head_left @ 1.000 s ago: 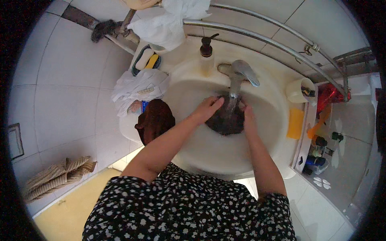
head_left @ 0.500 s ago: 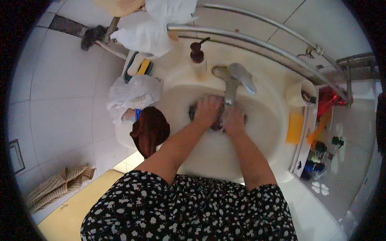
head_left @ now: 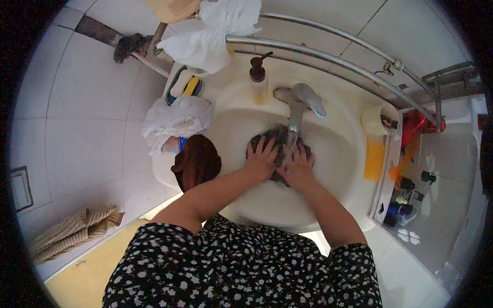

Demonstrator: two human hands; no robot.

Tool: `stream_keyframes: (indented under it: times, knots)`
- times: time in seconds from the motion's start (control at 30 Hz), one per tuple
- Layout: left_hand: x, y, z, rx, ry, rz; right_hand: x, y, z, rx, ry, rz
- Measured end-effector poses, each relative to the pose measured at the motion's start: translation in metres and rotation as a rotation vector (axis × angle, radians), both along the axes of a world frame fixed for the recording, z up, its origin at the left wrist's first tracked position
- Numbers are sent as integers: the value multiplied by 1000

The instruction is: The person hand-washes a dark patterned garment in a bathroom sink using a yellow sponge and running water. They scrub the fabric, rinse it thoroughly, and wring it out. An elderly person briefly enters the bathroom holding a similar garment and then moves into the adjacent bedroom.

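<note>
A dark, wet bundle, seemingly cloth (head_left: 277, 132), lies in the white sink basin (head_left: 336, 190) beneath the faucet (head_left: 298, 105). Water runs from the spout onto it. My left hand (head_left: 262, 158) rests on the bundle's left part, its fingers spread. Close beside it, my right hand (head_left: 298, 164) presses on the right part, fingers also apart, with the stream falling by its fingertips. Both hands hide much of the bundle. A dark brown cloth (head_left: 196, 161) hangs over the sink's left edge, next to my left forearm.
A pump bottle (head_left: 259, 82) stands behind the basin, left of the faucet. White crumpled cloth (head_left: 177, 120) and a soap dish (head_left: 183, 87) occupy the left rim. On the right are a cup (head_left: 379, 120) and an orange item (head_left: 374, 160). Metal rails (head_left: 318, 54) cross behind.
Both hands have come slightly nearer to me over the dark bundle, and their fingers are more visibly spread. More of the bundle shows beyond the fingertips. Water still runs.
</note>
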State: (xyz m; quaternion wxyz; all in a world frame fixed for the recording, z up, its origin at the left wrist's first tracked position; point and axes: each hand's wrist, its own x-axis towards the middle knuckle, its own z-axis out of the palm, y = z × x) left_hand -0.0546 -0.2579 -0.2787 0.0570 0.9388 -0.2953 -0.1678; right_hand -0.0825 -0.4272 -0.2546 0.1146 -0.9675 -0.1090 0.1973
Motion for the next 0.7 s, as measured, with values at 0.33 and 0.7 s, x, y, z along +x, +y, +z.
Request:
stream_keyframes:
  times: [0.33,0.7]
  knots:
    - [33,-21,-8,162,-68,-56,35,-3,-23,-160,102,-37]
    - [6,33,109,-1320,816,1102,-28,-64,51,21,-154,-263]
